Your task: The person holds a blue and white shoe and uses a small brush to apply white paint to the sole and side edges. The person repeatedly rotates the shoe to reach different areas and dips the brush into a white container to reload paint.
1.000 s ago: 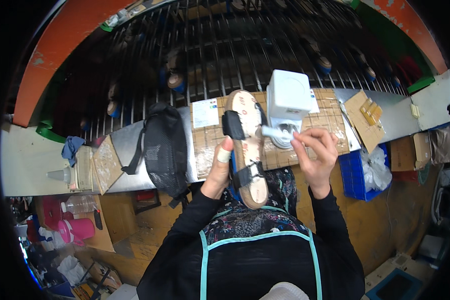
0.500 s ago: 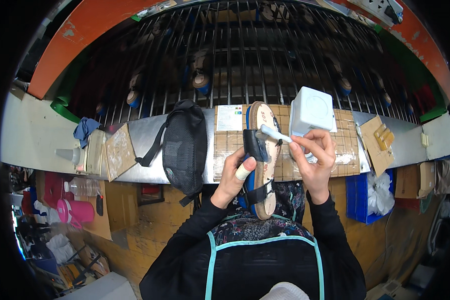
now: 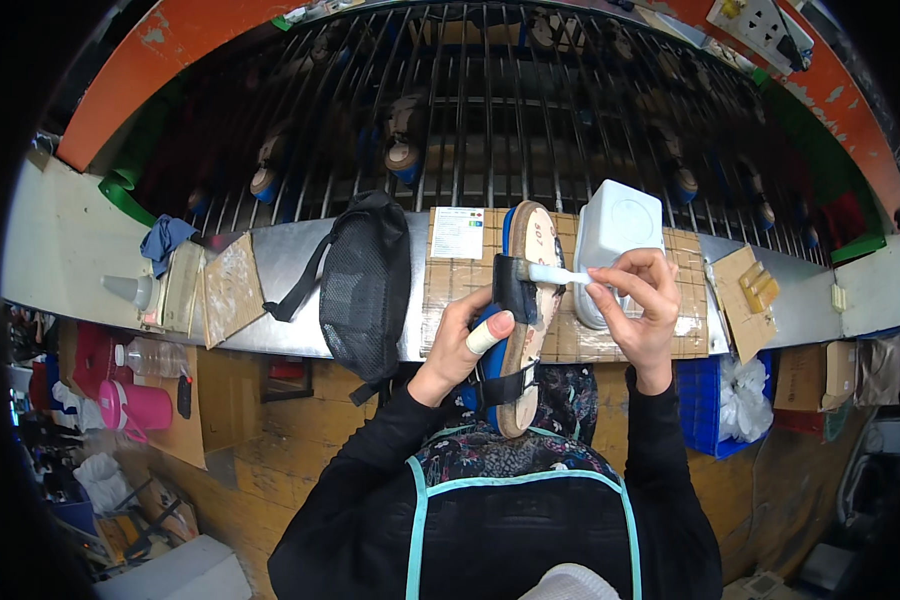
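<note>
An open sandal with a cork-edged tan sole and black straps stands lengthwise in front of me, its near end over my lap. Blue material shows along its left edge. My left hand grips that edge, fingers mostly hidden, with a bandaged thumb below the wide strap. Between the fingertips of my right hand is the handle of a small white brush. Its head touches the wide strap at the inner side. Behind my right hand stands a white plastic container.
A cardboard sheet covers the bench under the sandal. To its left lies a black mesh bag. Beyond, a rack of metal bars carries several sandals. Cardboard with yellowish blocks lies right, above a blue crate.
The brush has turned from a slant to nearly level, its head now lower against the wide strap. My right hand has shifted slightly right. The left hand still holds the sandal.
</note>
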Demonstrator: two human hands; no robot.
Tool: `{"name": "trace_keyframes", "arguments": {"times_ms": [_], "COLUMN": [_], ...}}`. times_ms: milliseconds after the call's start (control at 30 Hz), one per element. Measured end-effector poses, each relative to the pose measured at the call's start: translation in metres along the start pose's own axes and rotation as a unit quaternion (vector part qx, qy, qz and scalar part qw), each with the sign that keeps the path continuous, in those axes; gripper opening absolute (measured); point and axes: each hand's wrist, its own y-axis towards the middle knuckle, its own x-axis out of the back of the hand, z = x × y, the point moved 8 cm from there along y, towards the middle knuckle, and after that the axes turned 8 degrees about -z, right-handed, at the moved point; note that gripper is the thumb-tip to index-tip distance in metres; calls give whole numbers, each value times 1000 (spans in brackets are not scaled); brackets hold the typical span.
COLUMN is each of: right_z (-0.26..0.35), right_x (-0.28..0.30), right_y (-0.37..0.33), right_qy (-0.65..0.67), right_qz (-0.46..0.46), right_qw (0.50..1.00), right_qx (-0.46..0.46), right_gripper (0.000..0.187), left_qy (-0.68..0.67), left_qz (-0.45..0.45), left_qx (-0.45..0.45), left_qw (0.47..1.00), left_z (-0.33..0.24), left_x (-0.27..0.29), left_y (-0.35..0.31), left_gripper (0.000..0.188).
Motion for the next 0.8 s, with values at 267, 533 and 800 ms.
{"name": "trace_keyframes", "arguments": {"times_ms": [267,533,800], "right_z": [9,13,-3], "right_x": [12,20,0], "right_y": [-1,0,-48], "right_qy": [-21,11,99], "right_qz": [-8,13,-21], "right_qw": [999,998,985], "right_qx": [43,67,-143], "right_gripper": [24,22,13], "left_qy": [-23,-144,-236], "left_qz": [-3,50,-52], "left_qx": [42,94,144], "left_qw": [999,984,960], "left_z": [-4,3,17], "left_x": [-7,-20,-15], "left_y": [1,3,-6], "left_gripper": [62,64,69]}}
